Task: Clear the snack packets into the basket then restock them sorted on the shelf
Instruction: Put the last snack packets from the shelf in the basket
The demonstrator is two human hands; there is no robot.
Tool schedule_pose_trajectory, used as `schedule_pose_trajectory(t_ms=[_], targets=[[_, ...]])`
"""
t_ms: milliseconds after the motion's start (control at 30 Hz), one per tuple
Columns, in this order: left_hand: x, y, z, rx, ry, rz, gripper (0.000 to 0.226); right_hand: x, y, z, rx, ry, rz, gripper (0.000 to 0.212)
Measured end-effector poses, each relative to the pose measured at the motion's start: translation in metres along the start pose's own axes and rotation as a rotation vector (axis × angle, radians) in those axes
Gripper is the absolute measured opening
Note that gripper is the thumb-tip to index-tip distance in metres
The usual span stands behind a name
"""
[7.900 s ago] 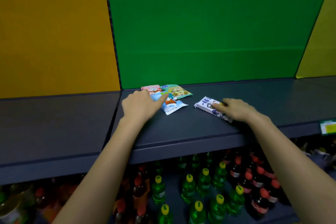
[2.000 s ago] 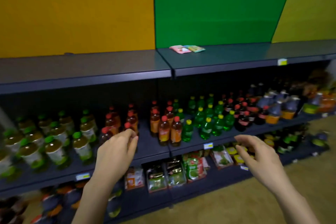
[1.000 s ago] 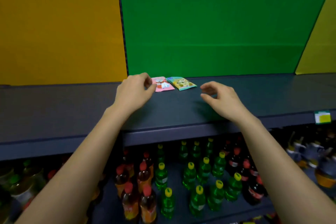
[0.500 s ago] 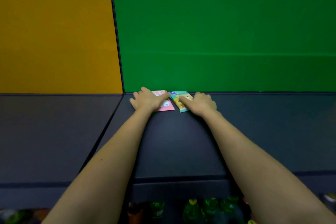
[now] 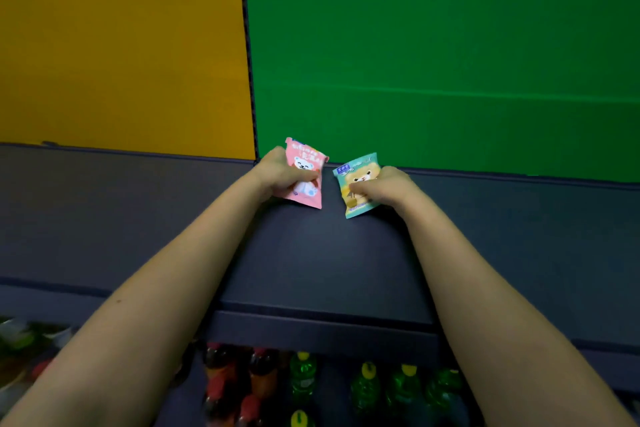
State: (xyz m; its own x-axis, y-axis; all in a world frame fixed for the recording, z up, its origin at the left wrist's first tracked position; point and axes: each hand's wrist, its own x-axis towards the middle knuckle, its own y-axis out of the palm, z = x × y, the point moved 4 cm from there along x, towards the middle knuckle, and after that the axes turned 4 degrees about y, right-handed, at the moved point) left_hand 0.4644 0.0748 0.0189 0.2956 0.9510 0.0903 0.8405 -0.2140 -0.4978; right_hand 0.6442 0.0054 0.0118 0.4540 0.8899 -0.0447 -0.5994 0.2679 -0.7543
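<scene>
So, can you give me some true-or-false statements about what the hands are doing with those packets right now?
1. The left hand grips a pink packet, and the right hand grips a teal packet. True.
2. Green bottles with yellow caps stand below the dark shelf. True.
3. Both packets lie flat on the shelf. False: each is tilted up in a hand's grip.
4. The wall right behind the packets is blue. False: the wall panel there is green, with an orange one to its left.
</scene>
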Motion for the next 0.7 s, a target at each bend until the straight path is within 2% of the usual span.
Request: schedule_pose_trajectory(t_ms=[33,100,200,300,467,600,700], targets=[[-0.014,-0.012,-0.003,-0.053,0.021,-0.02,0.015,-0.005,0.0,0.004,0.075,-0.039,0.021,0.03],[-0.047,-0.04,-0.007,-0.173,0.064,-0.084,0.008,-0.02,0.002,0.016,0.25,-0.118,0.072,0.018],[-0.105,-0.091,0.005,-0.261,0.09,-0.241,0.026,-0.054,0.005,0.044,0.486,-0.242,0.158,0.012],[-0.17,-0.138,0.029,-0.276,0.04,-0.444,0.036,-0.095,0.023,0.077,0.678,-0.314,0.32,0.023],[-0.298,-0.203,0.074,-0.278,-0.068,-0.786,0.03,-0.174,0.097,0.135,0.784,-0.43,0.614,0.031],[-0.413,-0.242,0.12,-0.202,-0.224,-1.109,0.018,-0.253,0.171,0.177,0.753,-0.469,0.872,0.026],[-0.499,-0.26,0.158,-0.227,-0.343,-1.24,0.021,-0.313,0.231,0.198,0.713,-0.482,1.034,0.023]])
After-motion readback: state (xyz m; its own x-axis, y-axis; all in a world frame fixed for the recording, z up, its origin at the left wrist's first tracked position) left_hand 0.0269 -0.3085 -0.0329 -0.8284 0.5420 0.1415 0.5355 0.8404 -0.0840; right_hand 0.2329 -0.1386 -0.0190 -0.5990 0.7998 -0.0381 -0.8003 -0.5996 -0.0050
